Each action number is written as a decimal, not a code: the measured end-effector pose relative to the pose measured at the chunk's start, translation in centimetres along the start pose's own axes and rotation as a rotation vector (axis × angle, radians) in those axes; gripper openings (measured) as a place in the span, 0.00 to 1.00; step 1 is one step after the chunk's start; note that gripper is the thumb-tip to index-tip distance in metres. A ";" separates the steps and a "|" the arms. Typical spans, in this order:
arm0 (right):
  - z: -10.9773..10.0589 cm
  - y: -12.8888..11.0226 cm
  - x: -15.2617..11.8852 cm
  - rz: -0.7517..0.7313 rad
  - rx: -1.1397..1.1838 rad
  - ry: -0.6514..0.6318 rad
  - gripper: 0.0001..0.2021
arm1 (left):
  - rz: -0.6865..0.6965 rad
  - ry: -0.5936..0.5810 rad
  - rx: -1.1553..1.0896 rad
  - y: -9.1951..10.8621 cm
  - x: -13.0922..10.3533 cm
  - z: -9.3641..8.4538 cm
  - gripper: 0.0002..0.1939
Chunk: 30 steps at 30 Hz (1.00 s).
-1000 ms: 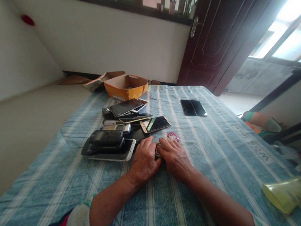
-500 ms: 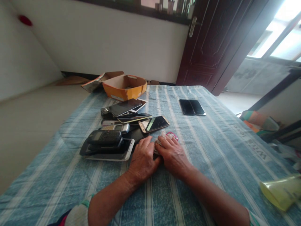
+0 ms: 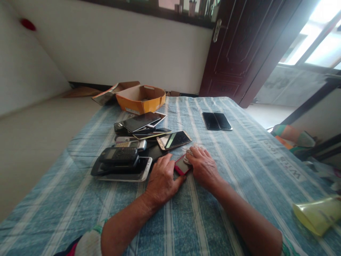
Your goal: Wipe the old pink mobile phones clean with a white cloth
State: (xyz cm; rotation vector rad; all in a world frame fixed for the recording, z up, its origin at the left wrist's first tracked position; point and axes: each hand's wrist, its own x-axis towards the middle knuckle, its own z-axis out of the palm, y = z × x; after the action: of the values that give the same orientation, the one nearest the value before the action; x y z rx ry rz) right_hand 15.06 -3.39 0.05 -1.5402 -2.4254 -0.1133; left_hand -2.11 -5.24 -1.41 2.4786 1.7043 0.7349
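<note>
A small red-edged phone (image 3: 182, 166) lies on the tablecloth between my hands. My left hand (image 3: 161, 176) grips it along its near-left side, fingers at the left edge and thumb across the near corner. My right hand (image 3: 204, 164) is closed over a crumpled white cloth (image 3: 187, 158) and presses it on the phone's far right part. That hand hides most of the cloth and the phone's far end. Just beyond lies a gold-framed phone (image 3: 174, 140). Left of my left hand, a black handset (image 3: 118, 156) rests on a white-framed phone (image 3: 145, 170).
More phones (image 3: 141, 121) are heaped behind these, in front of an open orange box (image 3: 144, 104). Two dark phones (image 3: 217, 121) lie side by side at the right. A yellow translucent item (image 3: 317, 215) is at the near right of the striped tablecloth (image 3: 247, 170).
My right hand and the white cloth have slid to the right across the phone, uncovering its near-left part. My left hand has stayed nearly in place.
</note>
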 end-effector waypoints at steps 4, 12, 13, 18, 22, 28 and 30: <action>-0.3 0.1 -0.2 0.011 -0.005 -0.013 0.17 | 0.000 -0.004 -0.003 0.1 0.0 -0.1 0.21; -0.4 0.4 -1.8 0.027 -0.011 -0.030 0.19 | 0.001 0.008 0.003 0.3 0.0 0.0 0.22; -0.5 0.3 -2.0 0.027 -0.017 -0.033 0.19 | 0.000 0.012 0.001 0.3 0.0 0.0 0.22; -1.0 0.0 -2.5 0.024 -0.035 -0.038 0.17 | 0.003 0.014 0.006 0.3 0.0 -0.2 0.22; -0.9 0.0 -2.5 0.024 -0.032 -0.032 0.18 | 0.006 0.020 0.003 0.3 0.0 -0.2 0.20; -0.4 0.2 -2.1 0.026 -0.023 -0.018 0.18 | 0.009 0.030 -0.010 0.1 0.0 0.0 0.19; -0.3 0.3 -1.9 0.030 -0.015 -0.020 0.18 | 0.010 0.032 -0.012 0.1 0.0 0.0 0.18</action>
State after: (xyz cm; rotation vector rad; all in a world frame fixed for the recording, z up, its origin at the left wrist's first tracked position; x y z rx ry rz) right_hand 16.12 -4.97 -0.18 -1.5906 -2.4213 -0.1117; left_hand -2.01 -5.29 -1.35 2.4825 1.6935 0.7882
